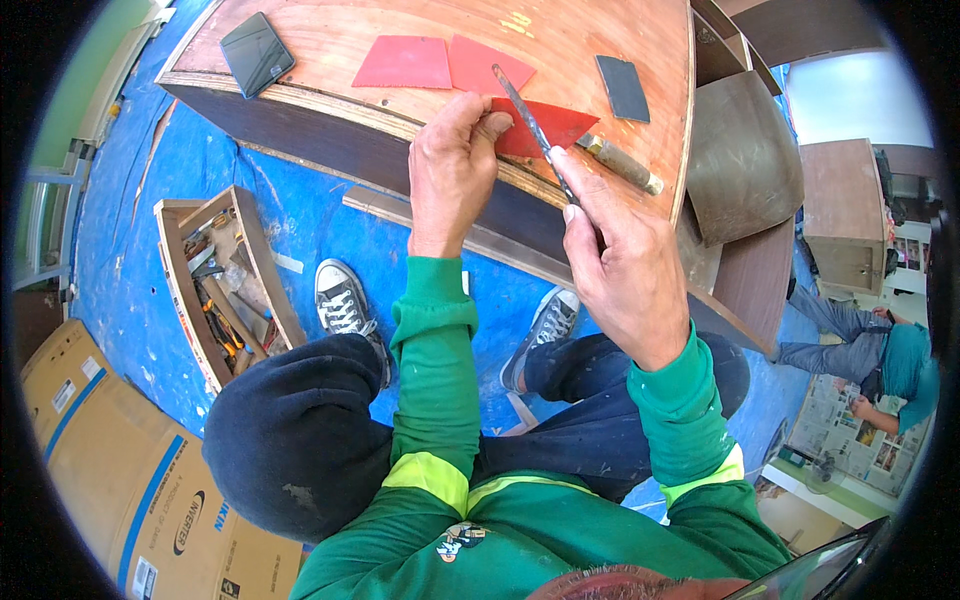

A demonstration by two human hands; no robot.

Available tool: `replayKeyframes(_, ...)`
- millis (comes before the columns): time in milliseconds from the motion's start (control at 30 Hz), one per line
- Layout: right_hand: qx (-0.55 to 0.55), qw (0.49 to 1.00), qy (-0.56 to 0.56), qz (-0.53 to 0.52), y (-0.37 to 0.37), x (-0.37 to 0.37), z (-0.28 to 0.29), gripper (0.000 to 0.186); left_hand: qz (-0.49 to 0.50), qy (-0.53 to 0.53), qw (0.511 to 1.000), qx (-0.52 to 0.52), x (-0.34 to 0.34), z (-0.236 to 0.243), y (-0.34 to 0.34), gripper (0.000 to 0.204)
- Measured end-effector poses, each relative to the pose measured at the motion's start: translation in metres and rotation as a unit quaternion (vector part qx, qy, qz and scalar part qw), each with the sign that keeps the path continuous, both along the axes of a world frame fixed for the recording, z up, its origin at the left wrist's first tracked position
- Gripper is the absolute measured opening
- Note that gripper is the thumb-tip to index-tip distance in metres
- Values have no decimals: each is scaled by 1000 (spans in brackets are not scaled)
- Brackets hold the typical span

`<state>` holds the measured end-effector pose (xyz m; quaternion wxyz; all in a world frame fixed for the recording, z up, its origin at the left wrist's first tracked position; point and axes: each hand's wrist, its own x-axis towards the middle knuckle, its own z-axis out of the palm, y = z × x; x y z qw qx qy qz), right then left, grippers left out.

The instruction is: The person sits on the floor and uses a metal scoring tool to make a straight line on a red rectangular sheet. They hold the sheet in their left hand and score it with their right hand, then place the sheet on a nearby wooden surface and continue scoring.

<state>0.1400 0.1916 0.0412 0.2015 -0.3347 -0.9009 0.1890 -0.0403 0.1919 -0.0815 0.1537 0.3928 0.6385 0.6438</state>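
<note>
Both forearms come up from the near edge in green sleeves, reaching over to the near rim of the wooden worktop point(330, 60). The left hand point(452, 165) is palm down, fingers curled over the rim, thumb and fingertips pressing flat on a red plastic sheet point(560, 125) that sits right at the near edge. So that grip is not wrapped around anything, just pinning the sheet down. The right hand point(625, 270) is angled in from the right, its grip closed around a long metal file point(530, 125), which slants up and to the left across the red sheet, touching it.

Just right of the file lies a wooden-handled tool point(622, 163), also on the worktop. Farther back are two more red sheets point(440, 62), a dark rectangular pad point(622, 87) on the right and a black phone point(257, 52) at the far left.

On the blue floor tarp point(130, 250) to the left there's an open wooden toolbox point(172, 270), crammed with hand tools, some with orange handles, too jumbled to name each one. A cardboard box point(110, 460) sits near left.
</note>
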Motion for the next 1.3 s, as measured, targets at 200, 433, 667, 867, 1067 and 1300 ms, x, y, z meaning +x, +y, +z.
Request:
replayKeyframes(200, -40, 999, -9, -10, -7, 1, 2, 55, -4, -3, 1000, 25, 0, -3, 1, 10)
replayKeyframes(433, -36, 999, -6, -6, -6, 3, -3, 55, -10, -11, 1000, 13, 0, 0, 0, 7)
replayKeyframes(667, -32, 999, -12, -5, -7, 3, -1, 56, -9, 31, 999, -11, -2, -2, 0, 11)
replayKeyframes(867, -17, 1000, -15, -12, -9, 4, -3, 54, -9, 21, 1000, -8, -2, -4, 0, 10)
replayKeyframes(1067, 7, 999, -41, -27, -17, 4, 0, 56, -8, 15, 1000, -2, -1, -1, 0, 9)
replayKeyframes(1300, 39, 999, -29, -19, -17, 4, -5, 56, -8, 17, 1000, 3, -1, -4, 0, 10)
